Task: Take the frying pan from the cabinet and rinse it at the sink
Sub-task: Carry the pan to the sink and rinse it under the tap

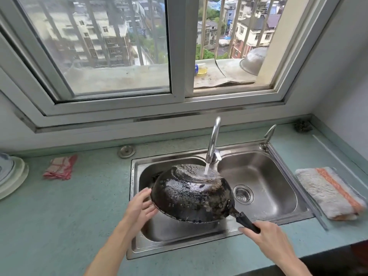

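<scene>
The blackened round metal frying pan (191, 196) is held upside down and tilted over the left basin of the steel double sink (278, 208). Water from the curved chrome tap (214, 138) falls on its bottom. The right hand (264, 239) has its fingers (247, 231) closed around the black handle. The left hand (139, 208), fingers spread, touches the pan's rim.

— Where was the frying pan (192, 198)?
— Upside down over the sink (274, 198), the faucet (213, 140) running water onto its blackened underside.
— And the hands?
— The right hand (264, 237) gripped the handle; the left hand (140, 205), fingers spread, touched the left rim.
</scene>
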Demonstrator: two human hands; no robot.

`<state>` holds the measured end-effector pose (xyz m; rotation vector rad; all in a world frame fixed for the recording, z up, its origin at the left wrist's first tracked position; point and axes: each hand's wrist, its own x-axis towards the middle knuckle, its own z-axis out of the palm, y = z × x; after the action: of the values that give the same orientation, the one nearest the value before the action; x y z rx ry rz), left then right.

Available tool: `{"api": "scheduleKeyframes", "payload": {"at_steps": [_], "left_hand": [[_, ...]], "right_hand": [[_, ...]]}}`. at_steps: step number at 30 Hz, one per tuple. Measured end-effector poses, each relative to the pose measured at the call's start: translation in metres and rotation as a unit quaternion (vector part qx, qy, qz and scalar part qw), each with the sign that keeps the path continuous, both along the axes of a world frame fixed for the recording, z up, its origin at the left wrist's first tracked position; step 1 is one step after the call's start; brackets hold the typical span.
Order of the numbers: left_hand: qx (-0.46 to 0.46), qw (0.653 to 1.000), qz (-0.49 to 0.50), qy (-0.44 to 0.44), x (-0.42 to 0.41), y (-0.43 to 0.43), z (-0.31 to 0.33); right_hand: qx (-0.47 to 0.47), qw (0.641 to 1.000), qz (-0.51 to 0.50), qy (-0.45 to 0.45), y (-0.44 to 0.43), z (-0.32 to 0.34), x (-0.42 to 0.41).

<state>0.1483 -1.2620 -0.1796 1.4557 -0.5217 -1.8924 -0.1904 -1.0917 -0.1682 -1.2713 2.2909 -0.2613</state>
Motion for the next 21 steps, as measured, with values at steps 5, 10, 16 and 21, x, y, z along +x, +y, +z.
{"api": "scheduleKeyframes", "payload": {"at_steps": [5,10,16,21], "left_hand": [[-0.024,0.998,0.058,0.019,0.015,-0.002,0.019],[-0.075,0.988,0.126,0.051,0.008,-0.007,0.039],[-0.105,0.976,0.162,0.1,-0.011,-0.015,0.068],[-0.115,0.972,0.177,0.101,-0.028,-0.021,0.089]], "right_hand": [[0.01,0.999,0.03,-0.025,-0.026,-0.016,0.002],[0.024,0.995,0.06,-0.082,-0.043,-0.031,0.004],[0.061,0.986,0.093,-0.124,-0.046,-0.039,0.012],[0.069,0.976,0.114,-0.174,-0.04,-0.042,0.024]]}}
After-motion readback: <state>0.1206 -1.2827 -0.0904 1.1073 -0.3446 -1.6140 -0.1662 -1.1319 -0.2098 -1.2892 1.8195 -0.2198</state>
